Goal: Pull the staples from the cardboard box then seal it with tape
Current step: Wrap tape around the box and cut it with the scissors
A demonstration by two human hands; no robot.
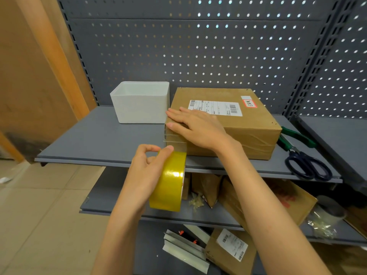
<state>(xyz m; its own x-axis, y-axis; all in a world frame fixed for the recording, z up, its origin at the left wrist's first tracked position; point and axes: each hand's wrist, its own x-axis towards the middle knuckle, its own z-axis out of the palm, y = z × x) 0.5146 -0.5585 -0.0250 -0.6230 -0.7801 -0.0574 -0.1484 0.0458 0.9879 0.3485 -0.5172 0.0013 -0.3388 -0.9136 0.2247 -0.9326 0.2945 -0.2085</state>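
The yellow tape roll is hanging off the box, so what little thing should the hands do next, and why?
Probably cut the strip with the scissors. The left hand holds the tape roll below the shelf edge, a clear strip runs up to the cardboard box, and the right hand presses it flat.

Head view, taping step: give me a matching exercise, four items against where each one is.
Things:
1. yellow tape roll
2. white plastic bin
3. dark-handled scissors
4. brown cardboard box

Places:
A. left of the box on the shelf
B. under the flat right hand
C. gripped by the left hand
D. at the shelf's right end

Pairs: 1-C, 2-A, 3-D, 4-B
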